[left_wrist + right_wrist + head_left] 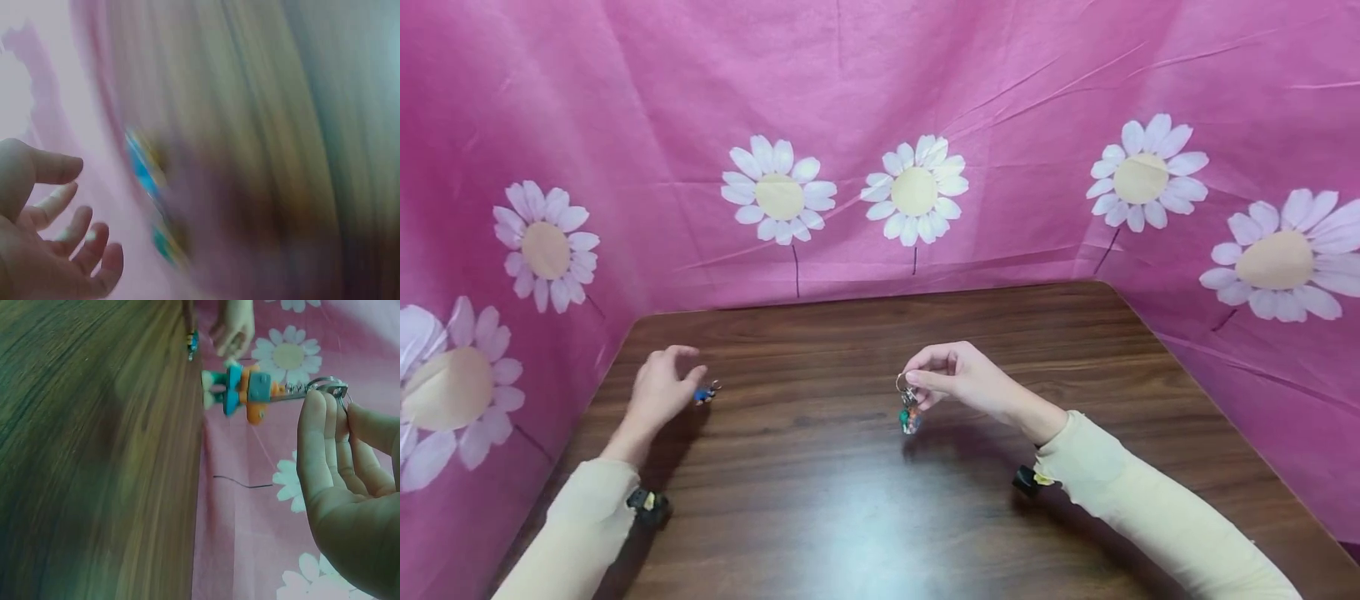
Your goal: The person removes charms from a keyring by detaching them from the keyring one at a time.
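Sleeves (1150, 496) are extending over bench (797, 467); right hand (973, 382) is pinching orange-teal keychain (257, 387); empty left hand (658, 389), loosely spread, is hovering near blue keychain (703, 396).

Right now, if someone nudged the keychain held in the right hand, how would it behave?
The keychain would probably swing, since its figure dangles from metal links. That chunky figure looks moulded, so likely stiff. It's probably light: the right hand just pinches its top.

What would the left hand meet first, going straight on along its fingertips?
Likely the small blue figure-shaped keychain on the brown wooden table, close to the left hand; depth is unclear.
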Action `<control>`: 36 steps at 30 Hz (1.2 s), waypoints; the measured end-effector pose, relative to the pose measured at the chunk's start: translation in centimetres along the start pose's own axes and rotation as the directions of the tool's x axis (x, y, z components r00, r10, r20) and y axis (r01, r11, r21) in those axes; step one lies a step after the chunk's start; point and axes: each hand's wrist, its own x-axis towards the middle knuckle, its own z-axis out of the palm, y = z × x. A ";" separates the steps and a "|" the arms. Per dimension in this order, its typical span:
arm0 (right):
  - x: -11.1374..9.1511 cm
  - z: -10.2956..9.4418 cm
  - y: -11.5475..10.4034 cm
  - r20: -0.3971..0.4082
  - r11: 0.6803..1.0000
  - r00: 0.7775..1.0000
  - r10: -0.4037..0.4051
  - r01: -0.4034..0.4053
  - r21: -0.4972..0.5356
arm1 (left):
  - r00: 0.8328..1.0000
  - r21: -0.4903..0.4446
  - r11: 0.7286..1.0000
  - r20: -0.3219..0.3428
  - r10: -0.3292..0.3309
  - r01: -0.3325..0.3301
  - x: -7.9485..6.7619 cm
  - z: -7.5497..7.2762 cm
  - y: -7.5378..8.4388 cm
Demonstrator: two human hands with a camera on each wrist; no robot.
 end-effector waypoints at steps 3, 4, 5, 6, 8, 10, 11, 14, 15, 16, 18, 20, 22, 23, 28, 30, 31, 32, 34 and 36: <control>0.0 0.4 -0.4 -0.032 1.000 0.999 0.010 -0.009 0.026 | 0.986 -0.083 0.983 -0.013 0.165 -0.165 -1.3 1.7 5.0; 0.0 0.5 -0.5 -0.043 0.999 0.999 0.013 -0.011 0.035 | 0.975 -0.122 0.968 -0.004 0.220 -0.219 -1.8 2.3 6.8; 0.0 0.7 -0.7 -0.057 0.999 0.998 0.015 -0.013 0.044 | 0.966 -0.169 0.953 0.019 0.257 -0.250 -2.4 2.7 8.6; 0.0 0.9 -0.9 -0.069 0.999 0.997 0.017 -0.014 0.052 | 0.956 -0.216 0.938 0.050 0.289 -0.272 -3.0 3.2 10.4; 0.0 1.3 -1.2 -0.083 0.998 0.996 0.013 -0.007 0.066 | 0.928 -0.287 0.902 0.090 0.361 -0.323 -3.9 4.2 13.5; 0.1 1.7 -1.6 -0.086 0.997 0.996 0.005 0.002 0.077 | 0.899 -0.350 0.864 0.113 0.422 -0.362 -4.5 5.0 16.1; 0.1 1.9 -1.7 -0.087 0.997 0.996 0.000 0.007 0.080 | 0.889 -0.375 0.850 0.122 0.441 -0.370 -4.7 5.4 17.1; 0.1 2.4 -1.9 -0.088 0.995 0.996 -0.006 0.014 0.096 | 0.873 -0.419 0.813 0.089 0.480 -0.405 -4.8 6.7 19.2; 0.2 2.5 -1.9 -0.090 0.995 0.996 -0.008 0.017 0.103 | 0.874 -0.437 0.803 0.072 0.480 -0.405 -4.8 7.0 19.6; 0.2 2.7 -1.9 -0.092 0.994 0.996 -0.009 0.019 0.108 | 0.877 -0.450 0.796 0.055 0.477 -0.404 -4.8 7.4 19.8; 0.2 2.9 -1.9 -0.092 0.992 0.996 -0.012 0.023 0.120 | 0.888 -0.471 0.790 0.029 0.458 -0.392 -4.8 8.0 20.1; 0.2 3.0 -1.8 -0.091 0.991 0.996 -0.016 0.028 0.129 | 0.897 -0.488 0.785 0.008 0.441 -0.382 -4.9 8.3 20.2; 0.2 3.1 -1.8 -0.086 0.991 0.996 -0.024 0.035 0.132 | 0.904 -0.506 0.780 0.004 0.428 -0.367 -5.0 8.5 20.3; 0.2 3.1 -1.8 -0.084 0.990 0.996 -0.028 0.039 0.135 | 0.906 -0.520 0.777 0.012 0.423 -0.356 -5.0 8.5 20.3; 0.0 3.1 -1.6 -0.065 0.988 0.996 -0.062 0.070 0.139 | 0.910 -0.581 0.756 0.061 0.410 -0.301 -5.2 8.3 20.5; -0.2 3.0 -1.4 -0.053 0.986 0.995 -0.086 0.093 0.138 | 0.911 -0.594 0.753 0.078 0.404 -0.283 -5.2 8.1 20.6; -0.2 3.0 -1.3 -0.046 0.985 0.994 -0.099 0.105 0.137 | 0.911 -0.602 0.749 0.084 0.404 -0.277 -5.2 8.0 20.6; -0.4 2.9 -1.3 -0.039 0.984 0.993 -0.113 0.117 0.134 | 0.911 -0.608 0.746 0.088 0.403 -0.271 -5.3 7.9 20.6; -0.6 2.8 -1.1 -0.026 0.983 0.990 -0.138 0.140 0.122 | 0.908 -0.621 0.735 0.087 0.409 -0.272 -5.3 7.7 20.6; -0.7 2.7 -1.1 -0.014 0.981 0.987 -0.158 0.159 0.110 | 0.906 -0.638 0.719 0.080 0.416 -0.274 -5.4 7.4 20.6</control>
